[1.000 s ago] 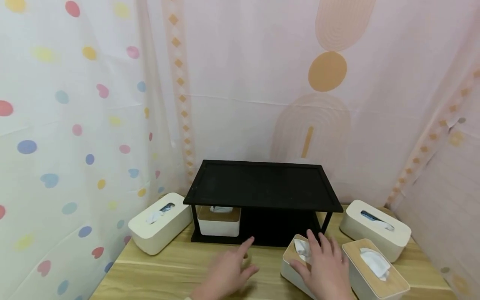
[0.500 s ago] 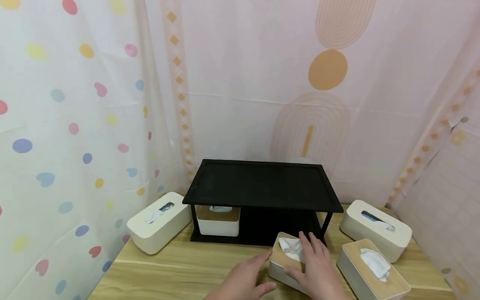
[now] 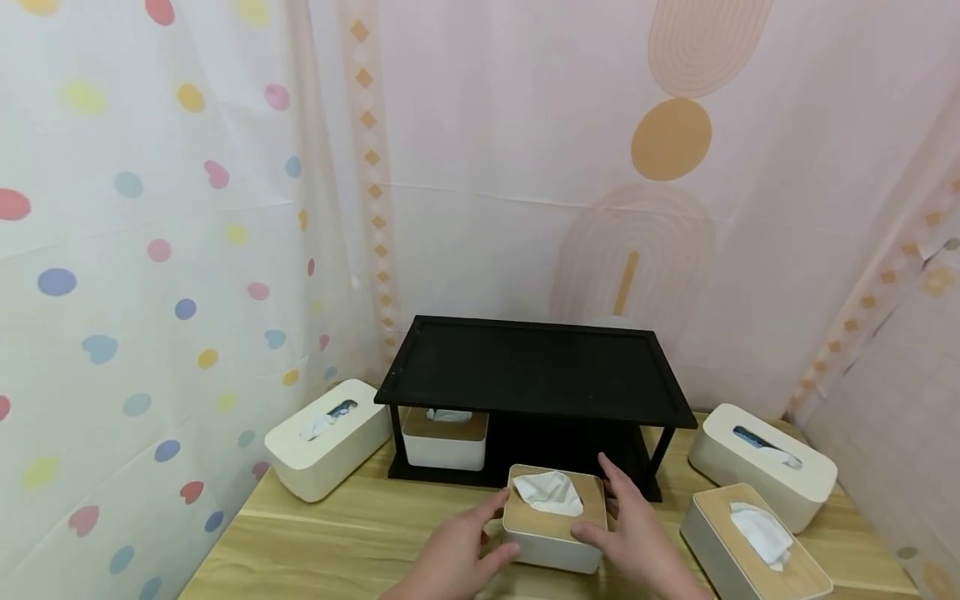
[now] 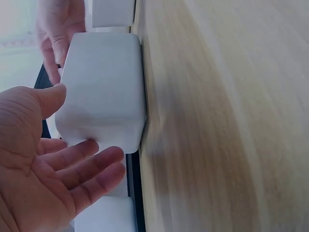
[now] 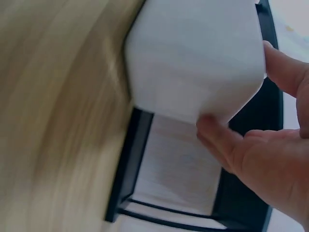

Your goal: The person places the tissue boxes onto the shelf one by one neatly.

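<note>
A white tissue box (image 3: 551, 552) with a wood-look lid and a tuft of tissue sits on the table in front of the black shelf rack (image 3: 534, 362). My right hand (image 3: 636, 535) grips its right end, thumb over the lid edge and fingers against the end wall. On the opposite end, my left hand (image 3: 453, 546) touches the box with loosely extended fingertips. In the left wrist view, the left thumb (image 4: 53, 100) lies by the lid edge. Another wood-lidded tissue box (image 3: 446, 452) stands in the rack's lower left part.
An all-cream tissue box (image 3: 330, 442) stands left of the rack. On the right are another cream tissue box (image 3: 765, 471) and a wood-lidded tissue box (image 3: 757, 542). A dotted curtain (image 3: 172, 275) borders the left side, and a pale curtain (image 3: 480, 167) hangs behind.
The tissue box has moved left and turned from slanted to nearly parallel with the rack's front. My right hand moved left with it, while my left hand came to its left end.
</note>
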Demonstrator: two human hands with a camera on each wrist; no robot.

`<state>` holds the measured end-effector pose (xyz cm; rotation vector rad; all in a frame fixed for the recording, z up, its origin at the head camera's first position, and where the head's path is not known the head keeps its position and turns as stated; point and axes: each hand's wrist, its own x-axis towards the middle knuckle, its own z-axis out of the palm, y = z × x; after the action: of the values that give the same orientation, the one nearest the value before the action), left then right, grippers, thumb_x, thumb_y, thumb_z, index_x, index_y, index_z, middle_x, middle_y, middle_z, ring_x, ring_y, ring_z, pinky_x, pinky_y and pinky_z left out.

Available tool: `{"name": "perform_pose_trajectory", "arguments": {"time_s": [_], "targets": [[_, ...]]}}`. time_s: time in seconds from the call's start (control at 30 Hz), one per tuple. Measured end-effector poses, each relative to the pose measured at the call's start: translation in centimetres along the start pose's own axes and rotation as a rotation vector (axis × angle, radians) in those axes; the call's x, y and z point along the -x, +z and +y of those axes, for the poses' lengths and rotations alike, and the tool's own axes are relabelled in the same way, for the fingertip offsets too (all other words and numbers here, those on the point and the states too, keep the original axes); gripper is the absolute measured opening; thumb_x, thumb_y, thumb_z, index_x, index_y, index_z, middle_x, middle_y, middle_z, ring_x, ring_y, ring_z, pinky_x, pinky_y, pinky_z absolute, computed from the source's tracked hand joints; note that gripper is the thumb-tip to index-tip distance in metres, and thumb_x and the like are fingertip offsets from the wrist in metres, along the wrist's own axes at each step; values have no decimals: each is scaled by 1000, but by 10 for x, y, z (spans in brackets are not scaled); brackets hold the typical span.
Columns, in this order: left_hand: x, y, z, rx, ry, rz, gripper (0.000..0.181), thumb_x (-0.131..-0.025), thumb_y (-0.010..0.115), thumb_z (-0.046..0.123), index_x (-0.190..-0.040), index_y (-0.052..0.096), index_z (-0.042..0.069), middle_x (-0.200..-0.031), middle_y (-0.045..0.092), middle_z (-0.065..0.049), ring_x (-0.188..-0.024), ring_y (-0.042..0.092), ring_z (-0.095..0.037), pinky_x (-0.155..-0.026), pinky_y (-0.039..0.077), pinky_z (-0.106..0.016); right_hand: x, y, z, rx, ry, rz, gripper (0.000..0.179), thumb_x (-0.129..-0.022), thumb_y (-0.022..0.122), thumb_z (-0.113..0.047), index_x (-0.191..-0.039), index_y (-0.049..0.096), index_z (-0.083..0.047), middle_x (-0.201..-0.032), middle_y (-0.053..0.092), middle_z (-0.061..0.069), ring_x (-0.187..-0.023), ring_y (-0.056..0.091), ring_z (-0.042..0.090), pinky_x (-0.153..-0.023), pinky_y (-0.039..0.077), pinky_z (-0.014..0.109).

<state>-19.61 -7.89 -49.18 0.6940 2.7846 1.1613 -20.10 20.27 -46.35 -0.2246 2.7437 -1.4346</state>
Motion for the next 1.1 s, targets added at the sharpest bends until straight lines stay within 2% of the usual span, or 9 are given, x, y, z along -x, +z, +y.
{"name": "perform_pose_trajectory", "arguments": {"time_s": [0.07,0.13,0.3,0.4,0.47,0.6,0.73,0.93,1.1], "targets": [[0,0,-2,108,-25,-9,73,-100,75,42,-160,49,11,-141,71,-18,-80,68,-6,-69,56,-26,-1,-3,7,-58,26,-30,107,-87,91,-28,-167,27,2,-167,36,33,-144,52,52,-105,58,52],[-1,0,-3,236,-64,-19,70,-102,75,37,-161,47,12,-138,71,-22,-78,67,-5,-67,56,-24,-1,-5,13,-86,41,-80,105,-89,89,-31,-166,27,4,-165,38,35,-141,55,52,-103,59,51],[-4,2,-8,520,-178,-46,65,-105,72,30,-162,47,12,-139,67,-28,-81,73,-21,-69,63,-35,0,-12,29,-124,36,-222,96,-100,78,-35,-168,22,4,-163,35,42,-138,55,56,-106,56,58],[-5,3,-10,631,-251,-60,65,-106,70,31,-163,46,12,-141,65,-28,-87,74,-25,-72,65,-44,0,-15,38,-190,44,-289,94,-105,71,-34,-171,14,-1,-164,28,46,-139,53,58,-105,56,58],[-5,3,-10,683,-292,-73,66,-106,70,32,-164,44,13,-143,64,-28,-93,74,-24,-74,65,-44,0,-17,43,-257,67,-341,94,-107,68,-33,-172,7,-4,-163,24,48,-139,54,57,-101,60,55],[-3,3,-9,757,-338,-104,69,-107,69,32,-166,39,12,-146,61,-28,-96,72,-23,-72,64,-41,0,-20,47,-401,143,-446,95,-110,63,-33,-173,-5,-11,-163,18,51,-139,55,52,-95,63,52],[-3,4,-9,786,-361,-117,70,-107,68,31,-167,38,13,-148,60,-28,-93,70,-22,-69,63,-37,0,-24,50,-494,179,-512,93,-112,59,-32,-172,-11,-15,-164,9,52,-142,52,50,-100,60,55],[-4,3,-11,789,-363,-129,70,-107,68,29,-168,36,13,-150,57,-30,-95,70,-22,-77,65,-41,-2,-24,51,-539,164,-536,92,-112,59,-28,-172,-10,-18,-165,5,50,-143,51,48,-104,59,54],[-4,3,-11,806,-303,-116,71,-107,69,24,-168,34,12,-150,55,-33,-95,70,-24,-80,66,-42,-4,-25,49,-525,95,-506,97,-109,65,-24,-173,-8,-20,-166,9,49,-144,51,47,-103,60,50]]}}
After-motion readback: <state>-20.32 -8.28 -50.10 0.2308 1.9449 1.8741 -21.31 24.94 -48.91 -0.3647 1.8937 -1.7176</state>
